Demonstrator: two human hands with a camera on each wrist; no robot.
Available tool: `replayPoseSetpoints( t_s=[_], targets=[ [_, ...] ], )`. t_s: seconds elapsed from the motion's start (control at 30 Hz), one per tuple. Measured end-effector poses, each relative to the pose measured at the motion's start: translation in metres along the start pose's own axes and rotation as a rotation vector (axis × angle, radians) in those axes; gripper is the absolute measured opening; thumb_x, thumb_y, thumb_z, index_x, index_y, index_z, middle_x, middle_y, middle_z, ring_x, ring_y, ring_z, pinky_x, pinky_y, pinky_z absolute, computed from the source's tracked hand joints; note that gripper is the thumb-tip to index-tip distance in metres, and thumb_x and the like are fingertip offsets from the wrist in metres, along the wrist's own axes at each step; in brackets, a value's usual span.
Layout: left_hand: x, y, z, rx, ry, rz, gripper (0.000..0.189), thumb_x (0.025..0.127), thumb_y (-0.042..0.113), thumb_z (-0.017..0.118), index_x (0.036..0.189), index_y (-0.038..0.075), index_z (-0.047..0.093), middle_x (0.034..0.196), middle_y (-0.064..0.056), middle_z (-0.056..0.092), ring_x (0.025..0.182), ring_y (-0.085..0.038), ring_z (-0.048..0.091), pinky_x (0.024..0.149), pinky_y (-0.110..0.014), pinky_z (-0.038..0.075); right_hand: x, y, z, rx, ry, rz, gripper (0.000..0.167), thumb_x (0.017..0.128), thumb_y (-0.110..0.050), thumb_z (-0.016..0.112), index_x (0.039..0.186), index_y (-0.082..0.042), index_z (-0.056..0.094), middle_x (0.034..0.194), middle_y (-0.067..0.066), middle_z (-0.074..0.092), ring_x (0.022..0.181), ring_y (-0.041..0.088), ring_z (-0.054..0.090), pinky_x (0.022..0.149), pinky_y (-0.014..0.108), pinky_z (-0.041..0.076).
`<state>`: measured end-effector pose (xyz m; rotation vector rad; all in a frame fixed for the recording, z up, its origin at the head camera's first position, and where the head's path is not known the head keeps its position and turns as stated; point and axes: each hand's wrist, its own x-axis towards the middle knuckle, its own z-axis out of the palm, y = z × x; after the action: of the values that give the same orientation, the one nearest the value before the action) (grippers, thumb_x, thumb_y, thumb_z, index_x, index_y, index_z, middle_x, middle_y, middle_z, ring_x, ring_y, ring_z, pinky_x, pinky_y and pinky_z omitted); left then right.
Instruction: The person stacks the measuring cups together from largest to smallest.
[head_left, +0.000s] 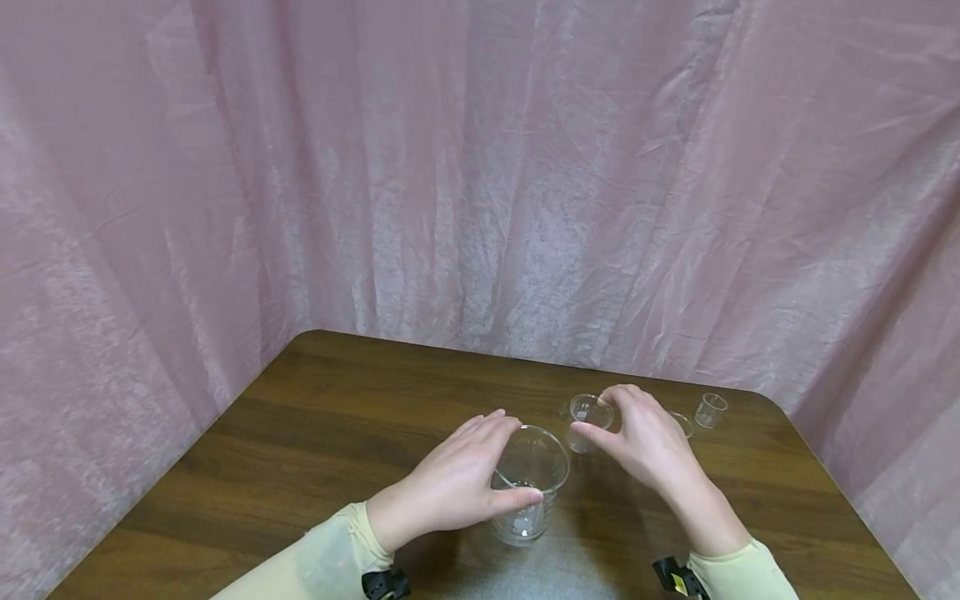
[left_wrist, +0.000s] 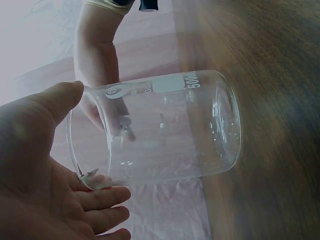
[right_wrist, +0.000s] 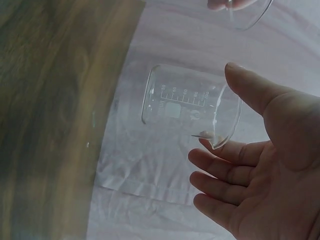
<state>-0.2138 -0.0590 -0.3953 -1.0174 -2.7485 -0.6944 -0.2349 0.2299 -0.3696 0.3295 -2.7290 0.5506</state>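
My left hand [head_left: 465, 475] holds a large glass beaker [head_left: 551, 500] by its rim, thumb on the near side and index finger by the spout. White print with "500" shows on this beaker's wall [left_wrist: 170, 85] in the left wrist view. To its right, my right hand [head_left: 648, 433] grips the rim of a smaller glass beaker [head_left: 581, 440] between thumb and index finger. A scale up to 100 is printed on the smaller beaker [right_wrist: 175, 107]; its base shows above the table's far edge in the right wrist view. The other fingers are loosely extended.
A tiny glass beaker [head_left: 710, 411] stands near the back right corner of the brown wooden table [head_left: 300, 442]. Another glass rim [head_left: 682, 423] shows beside it, partly hidden by my right hand. Pink curtains [head_left: 480, 192] hang behind and around the table.
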Motion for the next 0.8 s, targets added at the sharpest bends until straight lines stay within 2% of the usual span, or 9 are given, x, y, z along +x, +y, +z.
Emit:
replayPoseSetpoints(
  t_s=[0.27,0.5,0.8],
  targets=[
    [0.001,0.001,-0.001,0.000,0.009,0.004,0.085,0.096,0.065,0.077,0.154,0.006,0.055,0.156,-0.008,0.061,0.159,-0.030,0.042,0.131,-0.047,0.032,-0.003,-0.008,-0.003,0.013,0.010,-0.038,0.060,0.093,-0.057,0.085,0.123,-0.006,0.074,0.131,0.014,0.072,0.116,0.036,0.069,0.090,0.060,0.059],
    [0.001,0.001,-0.002,-0.008,0.004,0.003,0.085,0.097,0.064,0.076,0.154,0.005,0.055,0.157,-0.009,0.061,0.159,-0.030,0.042,0.132,-0.048,0.031,-0.004,-0.013,-0.005,0.017,0.019,-0.053,0.058,0.092,-0.057,0.086,0.121,-0.008,0.075,0.130,0.011,0.073,0.113,0.034,0.071,0.088,0.059,0.059],
    [0.000,0.001,-0.002,-0.012,0.007,0.002,0.084,0.097,0.063,0.077,0.153,0.005,0.056,0.156,-0.010,0.061,0.159,-0.031,0.042,0.131,-0.049,0.032,-0.006,-0.018,-0.009,0.031,0.015,-0.060,0.056,0.093,-0.053,0.087,0.123,-0.008,0.074,0.132,0.009,0.072,0.118,0.033,0.071,0.093,0.058,0.059]
  ],
)
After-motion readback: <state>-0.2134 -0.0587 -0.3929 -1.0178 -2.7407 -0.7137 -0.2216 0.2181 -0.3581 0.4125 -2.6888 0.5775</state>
